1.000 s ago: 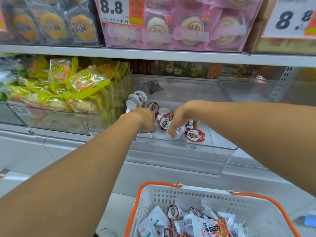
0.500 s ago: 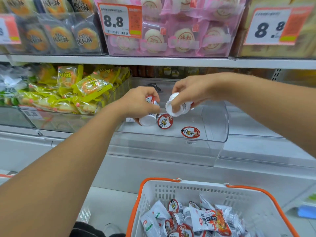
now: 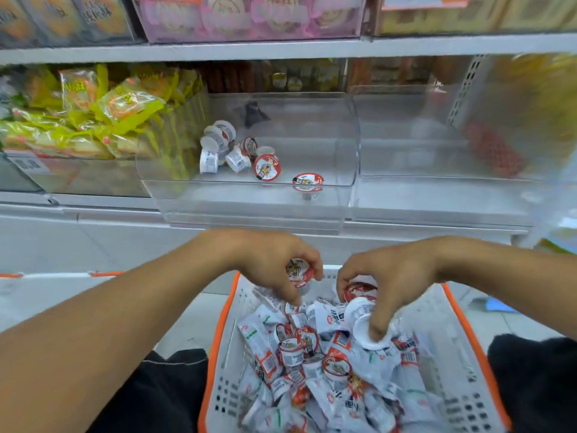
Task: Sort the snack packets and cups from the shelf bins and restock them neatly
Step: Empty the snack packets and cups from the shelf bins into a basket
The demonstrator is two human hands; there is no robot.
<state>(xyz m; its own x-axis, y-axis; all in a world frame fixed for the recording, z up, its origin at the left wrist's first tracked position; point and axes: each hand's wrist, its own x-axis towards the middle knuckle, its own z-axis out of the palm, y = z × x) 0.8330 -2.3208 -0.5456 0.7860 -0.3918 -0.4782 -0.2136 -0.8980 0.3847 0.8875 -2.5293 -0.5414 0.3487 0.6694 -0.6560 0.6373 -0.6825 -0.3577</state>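
- Head view: left hand (image 3: 271, 264) pinches a red-lidded cup (image 3: 299, 270) above the far rim of the white basket (image 3: 462, 364).
- Right hand (image 3: 387, 285), fingers curled, grips white cups (image 3: 363, 329) over the packets (image 3: 340, 389) heaped in the basket.
- Remaining cups (image 3: 231, 148) cluster at the left of the clear bin (image 3: 349, 135); its right half is open floor.
- Yellow packets (image 3: 125, 110) fill the adjoining left bin.

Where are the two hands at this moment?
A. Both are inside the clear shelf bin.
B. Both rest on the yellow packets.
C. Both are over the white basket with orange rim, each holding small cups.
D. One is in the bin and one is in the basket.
C: the left hand holds a red-lidded cup and the right hand grips white cups, both above the basket, below the clear bin.
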